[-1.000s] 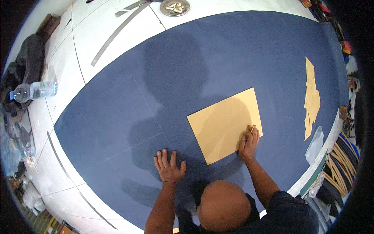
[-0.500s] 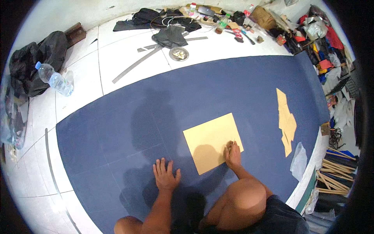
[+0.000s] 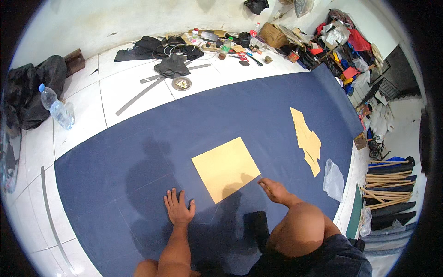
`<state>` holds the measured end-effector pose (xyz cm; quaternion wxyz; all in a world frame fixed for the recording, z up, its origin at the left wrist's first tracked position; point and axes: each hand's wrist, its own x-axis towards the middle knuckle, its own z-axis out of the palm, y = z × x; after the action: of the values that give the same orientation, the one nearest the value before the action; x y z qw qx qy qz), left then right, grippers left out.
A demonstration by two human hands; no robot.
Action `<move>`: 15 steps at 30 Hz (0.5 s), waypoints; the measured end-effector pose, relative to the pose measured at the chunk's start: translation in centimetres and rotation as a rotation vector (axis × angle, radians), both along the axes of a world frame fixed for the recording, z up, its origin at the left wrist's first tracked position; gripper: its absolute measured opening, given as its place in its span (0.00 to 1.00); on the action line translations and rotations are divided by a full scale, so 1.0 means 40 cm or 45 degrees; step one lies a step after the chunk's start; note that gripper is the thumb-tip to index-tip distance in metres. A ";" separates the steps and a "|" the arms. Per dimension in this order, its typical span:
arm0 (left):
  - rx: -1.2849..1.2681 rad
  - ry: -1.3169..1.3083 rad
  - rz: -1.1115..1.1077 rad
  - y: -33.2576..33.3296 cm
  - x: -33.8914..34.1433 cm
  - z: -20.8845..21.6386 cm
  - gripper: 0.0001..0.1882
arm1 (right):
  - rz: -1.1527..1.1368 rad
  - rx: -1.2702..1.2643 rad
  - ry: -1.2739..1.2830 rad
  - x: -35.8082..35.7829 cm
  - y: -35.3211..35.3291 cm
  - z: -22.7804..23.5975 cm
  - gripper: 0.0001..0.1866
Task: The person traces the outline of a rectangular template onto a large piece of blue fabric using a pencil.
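Note:
A large dark blue sheet of cloth [image 3: 240,108] covers the floor before me, with faint pale lines drawn on it. Flat upon it lies a yellow rectangular sheet [image 3: 224,167]. Left of this sheet's near corner, my left hand [image 3: 178,207] rests on the cloth with fingers spread, holding nothing. My right hand [image 3: 277,191] is closed in a pinch just beside the sheet's right near corner. Whatever thin thing its fingertips hold is too small to make out. Farther right, several irregular yellow cut pieces [image 3: 308,141] lie on the cloth.
A clear plastic bag [image 3: 333,180] lies at the cloth's right edge. Beyond the far edge are a small dish [image 3: 181,83], grey strips [image 3: 140,96] and a black cloth [image 3: 172,66]. A plastic bottle [image 3: 57,108] stands left. Clutter lines the wall; wooden sticks [image 3: 387,184] lie right.
My right hand has moved off the yellow sheet to the cloth just past its right near corner. The view has shifted, so the whole scene sits farther left. My left hand stays flat.

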<state>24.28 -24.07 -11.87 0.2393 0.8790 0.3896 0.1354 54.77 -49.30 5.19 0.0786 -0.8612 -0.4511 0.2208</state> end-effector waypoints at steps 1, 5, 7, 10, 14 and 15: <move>-0.014 0.015 0.002 -0.001 0.006 0.000 0.34 | -0.100 -0.031 0.004 0.014 -0.028 -0.017 0.15; 0.028 0.044 -0.010 -0.015 0.007 -0.006 0.34 | -0.508 0.024 0.071 0.038 -0.125 -0.131 0.18; 0.022 0.062 0.010 -0.016 0.009 -0.004 0.34 | -0.637 0.119 0.085 0.044 -0.143 -0.192 0.19; 0.049 0.067 0.017 -0.014 0.013 0.004 0.33 | -0.650 0.272 0.073 0.070 -0.109 -0.261 0.17; 0.085 0.013 0.020 -0.020 0.023 0.013 0.31 | -0.339 0.489 -0.132 0.083 -0.063 -0.373 0.16; 0.084 -0.026 0.020 -0.019 0.034 0.015 0.30 | -0.193 0.525 -0.259 0.102 -0.058 -0.400 0.17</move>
<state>25.65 -24.82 -11.28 0.2130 0.8819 0.3895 0.1589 58.85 -51.63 -10.81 0.2230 -0.8762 -0.4263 0.0296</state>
